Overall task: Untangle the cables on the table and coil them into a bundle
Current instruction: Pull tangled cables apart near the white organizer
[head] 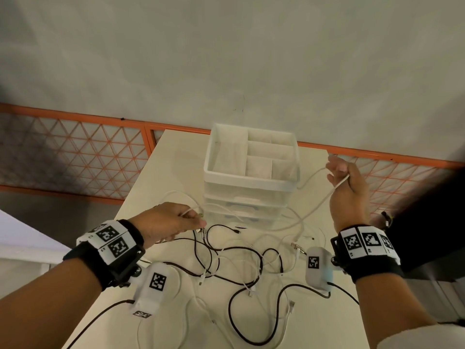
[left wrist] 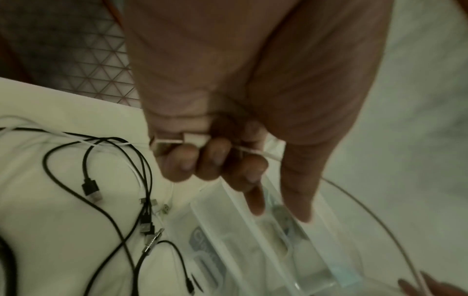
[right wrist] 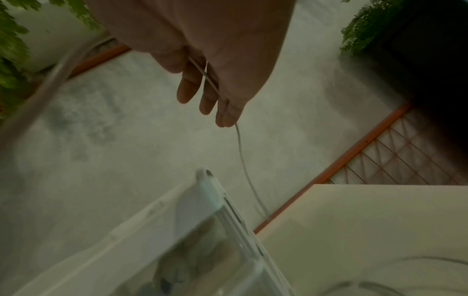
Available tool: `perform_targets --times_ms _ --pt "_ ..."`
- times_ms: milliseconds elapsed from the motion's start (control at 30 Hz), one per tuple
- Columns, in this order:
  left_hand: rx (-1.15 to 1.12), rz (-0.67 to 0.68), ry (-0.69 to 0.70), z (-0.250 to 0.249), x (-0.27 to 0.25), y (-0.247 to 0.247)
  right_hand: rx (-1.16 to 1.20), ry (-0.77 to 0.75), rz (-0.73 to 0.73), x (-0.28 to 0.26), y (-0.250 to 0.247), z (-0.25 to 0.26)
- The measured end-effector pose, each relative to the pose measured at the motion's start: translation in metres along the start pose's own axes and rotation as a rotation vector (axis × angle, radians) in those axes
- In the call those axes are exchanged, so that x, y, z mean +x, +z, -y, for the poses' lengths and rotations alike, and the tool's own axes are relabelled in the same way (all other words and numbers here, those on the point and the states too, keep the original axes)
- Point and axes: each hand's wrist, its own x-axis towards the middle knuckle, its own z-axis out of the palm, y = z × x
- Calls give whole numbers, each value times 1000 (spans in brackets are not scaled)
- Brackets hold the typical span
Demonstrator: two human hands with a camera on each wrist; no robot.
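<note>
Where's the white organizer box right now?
In the head view, the white organizer box stands at the table's far end, between both hands, tangled cables before it.

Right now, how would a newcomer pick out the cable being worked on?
Start at the white drawer organizer on the table. The white cable is strung in front of it between the left hand and raised right hand; the others lie tangled below.

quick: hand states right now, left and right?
Left hand: fingers curled round one end of the white cable, by its plug.
Right hand: raised, pinching the same white cable further along.
</note>
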Motion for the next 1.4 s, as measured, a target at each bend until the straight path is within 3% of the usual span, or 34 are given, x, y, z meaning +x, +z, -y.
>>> perform_targets --times_ms 100,167,267,333,433,500,567,633,667,800,900,967,1067,1267,1400 --pt "-79 89 63 1 -4 -6 -337 150 329 -12 -5 -21" --pt "-67 60 71 4 -6 -5 -583 259 409 -25 -6 -29" --pt "33 -52 97 7 -6 8 -542 193 343 -57 10 -17" --pt "46 -40 145 2 -8 24 -434 116 565 -85 33 5" --pt "-44 83 290 -9 -13 44 -375 115 892 -117 67 16" --pt "-60 130 359 -13 -17 46 -369 217 813 -116 76 7" --pt "67 122 359 -7 -16 38 -383 294 597 -105 69 -7" --pt "292 73 283 10 -13 30 -445 201 398 -94 59 -16" --pt "362 21 224 20 -11 29 -447 161 386 -92 55 -16" --pt "242 -230 28 55 -3 32 -520 171 627 -111 55 -20" --pt "9 -330 -39 59 1 34 -747 182 872 -133 57 -34" --pt "-159 -352 -56 51 1 34 -737 187 978 -138 59 -34" --pt "-336 -317 22 31 -5 40 -464 231 903 -132 60 -18" --pt "-420 -176 306 -5 -18 59 65 277 694 -105 52 53" --pt "-471 -240 367 -20 -22 69 139 256 625 -94 42 71"
